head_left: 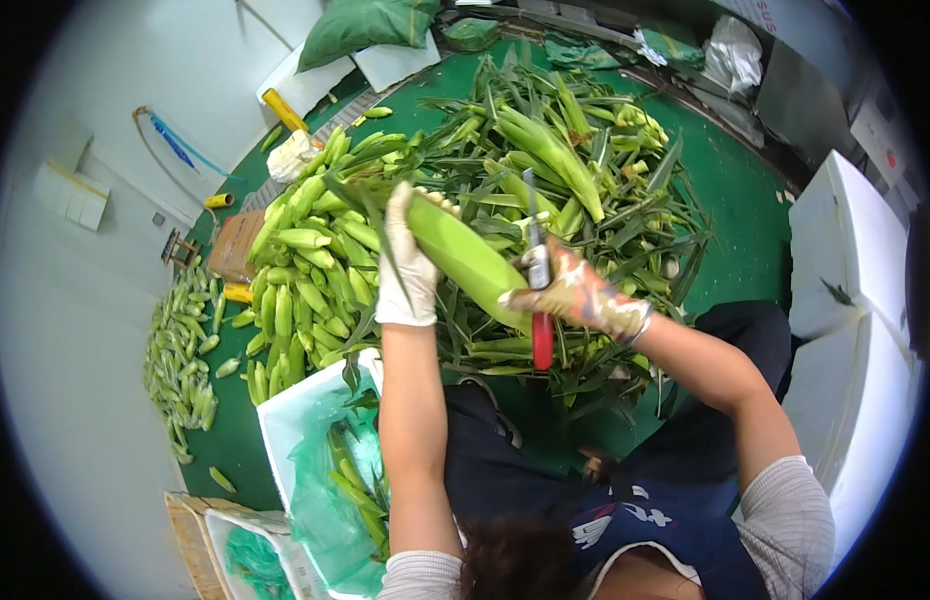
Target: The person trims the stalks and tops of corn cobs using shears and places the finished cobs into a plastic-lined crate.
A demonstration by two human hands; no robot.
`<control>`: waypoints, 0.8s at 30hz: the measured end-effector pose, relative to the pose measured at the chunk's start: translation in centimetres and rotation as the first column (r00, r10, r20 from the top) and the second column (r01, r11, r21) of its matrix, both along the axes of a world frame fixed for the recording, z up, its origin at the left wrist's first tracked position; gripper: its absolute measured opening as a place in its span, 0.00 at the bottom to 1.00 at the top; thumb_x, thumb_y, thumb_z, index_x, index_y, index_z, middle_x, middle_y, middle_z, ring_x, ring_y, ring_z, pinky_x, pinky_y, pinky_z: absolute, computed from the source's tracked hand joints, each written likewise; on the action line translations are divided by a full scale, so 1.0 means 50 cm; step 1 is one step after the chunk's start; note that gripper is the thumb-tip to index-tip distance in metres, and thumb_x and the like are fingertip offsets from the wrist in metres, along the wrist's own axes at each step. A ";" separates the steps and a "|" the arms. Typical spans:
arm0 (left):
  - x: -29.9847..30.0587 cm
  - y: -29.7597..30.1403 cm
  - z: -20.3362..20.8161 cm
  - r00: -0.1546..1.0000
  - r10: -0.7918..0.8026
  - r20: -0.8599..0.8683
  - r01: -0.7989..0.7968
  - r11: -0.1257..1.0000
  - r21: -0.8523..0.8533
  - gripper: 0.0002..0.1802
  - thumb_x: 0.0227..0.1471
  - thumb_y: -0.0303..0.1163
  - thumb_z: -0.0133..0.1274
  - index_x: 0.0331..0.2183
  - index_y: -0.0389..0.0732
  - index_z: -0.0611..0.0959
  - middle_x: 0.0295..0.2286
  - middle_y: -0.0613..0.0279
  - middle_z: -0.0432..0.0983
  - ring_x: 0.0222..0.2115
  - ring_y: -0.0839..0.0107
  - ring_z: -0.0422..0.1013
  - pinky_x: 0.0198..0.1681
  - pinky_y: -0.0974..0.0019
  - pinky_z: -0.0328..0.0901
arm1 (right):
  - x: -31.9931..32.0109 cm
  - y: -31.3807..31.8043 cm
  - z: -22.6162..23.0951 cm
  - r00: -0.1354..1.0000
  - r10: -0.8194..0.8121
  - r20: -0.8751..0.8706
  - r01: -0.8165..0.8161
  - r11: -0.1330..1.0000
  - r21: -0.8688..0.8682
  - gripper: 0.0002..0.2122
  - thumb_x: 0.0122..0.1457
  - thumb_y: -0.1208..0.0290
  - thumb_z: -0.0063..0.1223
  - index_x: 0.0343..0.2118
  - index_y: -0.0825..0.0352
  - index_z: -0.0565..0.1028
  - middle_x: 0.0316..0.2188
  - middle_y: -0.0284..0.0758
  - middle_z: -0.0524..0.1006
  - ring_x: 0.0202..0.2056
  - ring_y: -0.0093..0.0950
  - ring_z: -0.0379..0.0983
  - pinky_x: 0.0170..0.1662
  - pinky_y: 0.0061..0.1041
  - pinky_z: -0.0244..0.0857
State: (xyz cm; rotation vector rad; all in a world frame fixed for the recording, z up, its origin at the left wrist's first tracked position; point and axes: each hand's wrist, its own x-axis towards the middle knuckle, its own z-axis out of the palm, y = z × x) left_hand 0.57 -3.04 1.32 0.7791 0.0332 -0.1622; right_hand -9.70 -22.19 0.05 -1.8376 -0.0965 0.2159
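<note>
Here, the left hand (409,262) grips the far end of a green corn ear (463,255) above the leafy pile (625,235), maybe for steadiness, while the right hand (577,290) holds a red-handled knife (541,338) by the corn's near end.

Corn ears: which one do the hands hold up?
The big green ear slanting between the left hand and right hand; the other ears lie unheld.

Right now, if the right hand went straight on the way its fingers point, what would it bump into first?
Most likely the green corn ear, whose lower end the right hand already seems to touch; depth is hard to judge.
</note>
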 end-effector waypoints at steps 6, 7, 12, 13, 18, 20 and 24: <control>-0.115 -0.112 -0.029 0.998 -0.008 0.066 -0.030 0.837 0.546 0.32 0.46 0.35 0.59 0.49 0.33 0.64 0.38 0.54 0.72 0.36 0.69 0.70 0.42 0.67 0.66 | -0.001 0.007 -0.069 0.933 -0.239 0.269 0.219 0.970 0.101 0.32 0.38 0.58 0.66 0.43 0.72 0.64 0.31 0.45 0.75 0.33 0.35 0.73 0.41 0.30 0.66; -0.137 -0.120 -0.015 0.996 -0.035 0.081 -0.019 0.809 0.588 0.35 0.45 0.32 0.60 0.50 0.32 0.61 0.39 0.52 0.71 0.38 0.69 0.69 0.43 0.67 0.65 | -0.001 -0.003 -0.060 0.920 -0.227 0.320 0.238 0.971 0.005 0.33 0.38 0.57 0.65 0.44 0.73 0.63 0.31 0.46 0.75 0.33 0.36 0.73 0.41 0.30 0.66; -0.129 -0.080 -0.046 0.969 -0.103 0.223 -0.115 0.613 0.782 0.33 0.42 0.25 0.57 0.50 0.35 0.62 0.39 0.55 0.71 0.37 0.69 0.68 0.41 0.67 0.65 | -0.032 -0.089 -0.007 0.988 0.154 0.033 -0.129 0.913 -0.388 0.39 0.36 0.51 0.66 0.45 0.75 0.60 0.30 0.46 0.72 0.33 0.36 0.71 0.39 0.31 0.65; -0.140 -0.088 -0.025 0.965 -0.140 0.219 -0.125 0.490 0.863 0.34 0.41 0.25 0.58 0.51 0.37 0.63 0.38 0.56 0.72 0.37 0.70 0.69 0.42 0.68 0.65 | -0.024 -0.126 -0.022 0.988 0.154 0.003 -0.142 0.917 -0.374 0.37 0.37 0.51 0.65 0.44 0.75 0.60 0.30 0.46 0.72 0.33 0.34 0.71 0.38 0.30 0.65; -0.176 -0.081 -0.024 0.942 -0.246 0.228 -0.121 0.386 0.915 0.31 0.37 0.27 0.58 0.47 0.40 0.69 0.38 0.61 0.73 0.36 0.74 0.69 0.43 0.71 0.64 | 0.026 -0.190 0.016 0.950 0.300 -0.087 -0.311 0.878 -0.364 0.35 0.40 0.54 0.66 0.42 0.78 0.61 0.28 0.40 0.71 0.31 0.27 0.68 0.34 0.26 0.66; -0.180 -0.082 -0.040 0.909 -0.326 0.261 -0.188 0.238 0.953 0.33 0.33 0.28 0.58 0.47 0.44 0.70 0.37 0.57 0.72 0.38 0.65 0.70 0.43 0.67 0.64 | 0.039 -0.202 0.019 0.950 0.304 -0.078 -0.313 0.922 -0.229 0.33 0.41 0.59 0.66 0.42 0.76 0.61 0.30 0.37 0.71 0.32 0.24 0.66 0.35 0.25 0.65; -0.193 -0.085 -0.039 0.841 -0.484 0.242 -0.222 0.099 0.970 0.34 0.34 0.25 0.59 0.48 0.35 0.69 0.42 0.56 0.70 0.42 0.68 0.68 0.48 0.69 0.61 | 0.056 -0.234 0.038 0.894 0.439 -0.087 -0.447 0.866 -0.226 0.23 0.41 0.69 0.65 0.39 0.69 0.66 0.29 0.31 0.71 0.30 0.20 0.65 0.34 0.24 0.62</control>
